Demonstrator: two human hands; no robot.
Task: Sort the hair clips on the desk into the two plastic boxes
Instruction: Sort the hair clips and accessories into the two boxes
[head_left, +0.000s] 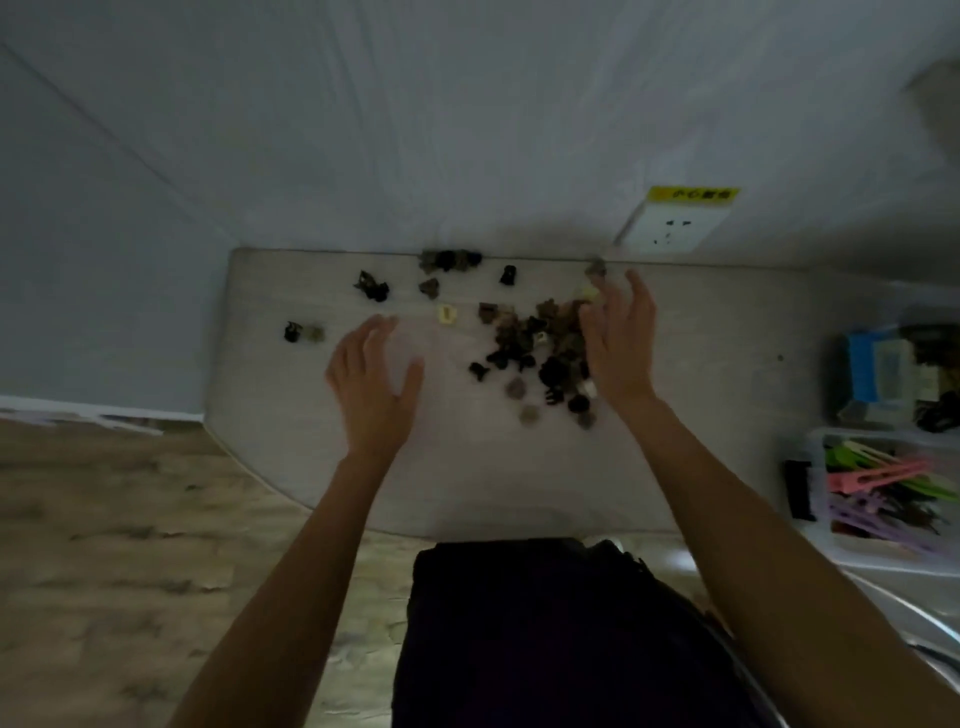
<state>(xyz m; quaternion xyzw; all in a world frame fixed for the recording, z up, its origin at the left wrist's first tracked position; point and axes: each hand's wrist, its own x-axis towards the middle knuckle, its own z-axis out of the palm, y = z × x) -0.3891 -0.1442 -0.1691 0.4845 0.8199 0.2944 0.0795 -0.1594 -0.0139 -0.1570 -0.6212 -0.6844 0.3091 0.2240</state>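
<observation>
Both grips wide: left hand (371, 387), right hand (618, 338) flank clip pile (540, 348); boxes (883, 467) rt.

Both bare forearms reach forward from the bottom of the view toward 12 o'clock. The left hand (375, 387) lies palm down, fingers straight and together, thumb spread toward 3 o'clock. The right hand (621, 340) stands on edge, palm facing 9 o'clock, fingers loosely extended and blurred, holding nothing visible.
</observation>
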